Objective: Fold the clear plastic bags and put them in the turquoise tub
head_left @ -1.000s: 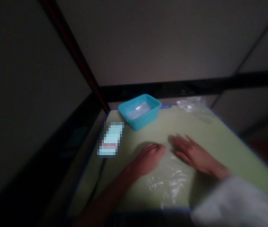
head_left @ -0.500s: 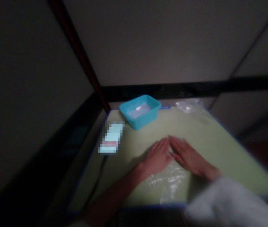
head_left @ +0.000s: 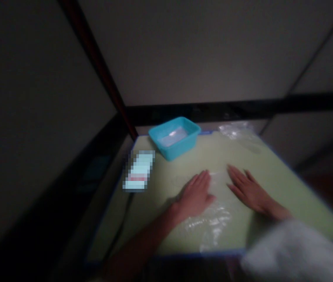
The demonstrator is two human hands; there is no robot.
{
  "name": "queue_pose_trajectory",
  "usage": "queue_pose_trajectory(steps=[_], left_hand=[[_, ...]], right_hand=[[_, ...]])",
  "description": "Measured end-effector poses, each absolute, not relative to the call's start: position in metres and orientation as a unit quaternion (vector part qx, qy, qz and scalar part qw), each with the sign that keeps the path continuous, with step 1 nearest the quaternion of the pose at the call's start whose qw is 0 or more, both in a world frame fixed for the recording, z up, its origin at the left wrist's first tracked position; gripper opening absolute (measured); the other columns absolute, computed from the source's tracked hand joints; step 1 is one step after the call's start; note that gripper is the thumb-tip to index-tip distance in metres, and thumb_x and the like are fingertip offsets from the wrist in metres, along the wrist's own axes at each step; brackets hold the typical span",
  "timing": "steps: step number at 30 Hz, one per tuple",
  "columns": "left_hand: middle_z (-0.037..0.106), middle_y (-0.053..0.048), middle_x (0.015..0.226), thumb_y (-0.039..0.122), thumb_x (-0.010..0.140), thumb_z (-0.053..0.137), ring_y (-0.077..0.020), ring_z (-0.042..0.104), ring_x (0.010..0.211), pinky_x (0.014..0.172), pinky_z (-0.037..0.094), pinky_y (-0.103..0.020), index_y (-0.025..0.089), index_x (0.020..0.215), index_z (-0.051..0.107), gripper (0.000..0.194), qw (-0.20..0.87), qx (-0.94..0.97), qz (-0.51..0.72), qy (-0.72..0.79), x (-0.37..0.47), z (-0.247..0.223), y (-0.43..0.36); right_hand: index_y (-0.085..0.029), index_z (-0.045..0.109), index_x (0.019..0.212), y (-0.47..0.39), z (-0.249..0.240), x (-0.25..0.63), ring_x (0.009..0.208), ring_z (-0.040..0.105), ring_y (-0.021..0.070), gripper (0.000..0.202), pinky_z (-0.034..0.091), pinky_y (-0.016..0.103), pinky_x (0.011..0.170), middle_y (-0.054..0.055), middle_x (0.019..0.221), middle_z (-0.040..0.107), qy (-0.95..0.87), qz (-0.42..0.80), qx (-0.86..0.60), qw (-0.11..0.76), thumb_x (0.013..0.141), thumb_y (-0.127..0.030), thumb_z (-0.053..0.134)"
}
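Observation:
A clear plastic bag [head_left: 213,221] lies flat and wrinkled on the pale yellow-green table [head_left: 274,188], near its front edge. My left hand [head_left: 197,194] rests flat on the bag's left part, fingers stretched out and the thumb apart. To the right of the bag is my right hand [head_left: 250,192], open, palm down with its fingers extended; I cannot tell whether it touches the table. Neither hand grips anything. Part of the bag is hidden beneath the left hand.
A turquoise plastic basket [head_left: 180,148] stands at the back left with something pale and shiny inside. Crumpled clear plastic [head_left: 235,130] lies at the back right. A blurred-out phone-like screen [head_left: 139,171] with a dark cable [head_left: 122,225] is on the left. Walls stand behind.
My right hand has slid right, away from my left hand, so the fingertips no longer meet. My left hand stays in nearly the same place on the bag.

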State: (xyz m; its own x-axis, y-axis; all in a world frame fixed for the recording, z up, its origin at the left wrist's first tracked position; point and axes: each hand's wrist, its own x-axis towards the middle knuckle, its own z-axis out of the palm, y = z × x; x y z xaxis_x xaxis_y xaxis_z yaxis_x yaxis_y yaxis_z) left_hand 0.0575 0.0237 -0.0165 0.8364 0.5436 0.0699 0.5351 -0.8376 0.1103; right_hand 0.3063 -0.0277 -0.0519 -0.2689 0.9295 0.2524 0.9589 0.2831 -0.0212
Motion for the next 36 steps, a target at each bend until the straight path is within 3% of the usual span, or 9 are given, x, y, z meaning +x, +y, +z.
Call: queue_pose_trajectory(steps=[9, 17, 28, 36], left_hand=[[0.019, -0.019, 0.150, 0.043, 0.094, 0.028, -0.0242, 0.015, 0.140, 0.112, 0.020, -0.040, 0.004, 0.141, 0.022, 0.061, 0.058, 0.937, 0.055, 0.339, 0.015, -0.009, 0.025], [0.022, -0.019, 0.149, 0.040, 0.094, 0.032, -0.0235, 0.019, 0.139, 0.112, 0.021, -0.040, 0.006, 0.140, 0.026, 0.057, 0.018, 0.935, 0.052, 0.350, 0.002, -0.019, 0.031], [0.024, -0.018, 0.149, 0.043, 0.093, 0.034, -0.0235, 0.021, 0.139, 0.112, 0.022, -0.038, 0.006, 0.140, 0.026, 0.061, 0.019, 0.931, 0.065, 0.360, -0.010, -0.023, 0.061], [0.019, -0.014, 0.151, 0.040, 0.090, 0.044, -0.0219, 0.012, 0.141, 0.115, 0.018, -0.037, 0.011, 0.143, 0.021, 0.064, 0.058, 0.949, 0.096, 0.294, -0.010, -0.001, 0.025]], right_hand=[[-0.026, 0.004, 0.148, -0.037, -0.039, 0.296, 0.135, 0.029, 0.0267, 0.064, 0.020, 0.056, 0.108, 0.008, 0.151, 0.026, -0.793, -0.038, -0.599, 0.107, 0.094, -0.050, 0.028], [-0.021, -0.009, 0.147, -0.034, -0.047, 0.287, 0.136, 0.026, 0.0253, 0.068, 0.023, 0.053, 0.108, 0.014, 0.150, 0.026, -0.814, -0.072, -0.568, 0.097, 0.095, -0.048, 0.028], [-0.019, 0.001, 0.148, 0.003, -0.043, 0.280, 0.136, 0.026, 0.0263, 0.065, 0.019, 0.055, 0.108, 0.015, 0.149, 0.027, -0.813, -0.037, -0.572, 0.103, 0.095, -0.052, 0.020], [-0.022, 0.000, 0.148, -0.017, -0.024, 0.256, 0.138, 0.020, 0.0259, 0.068, 0.020, 0.056, 0.108, 0.014, 0.151, 0.021, -0.809, -0.002, -0.575, 0.119, 0.094, -0.050, 0.029]])
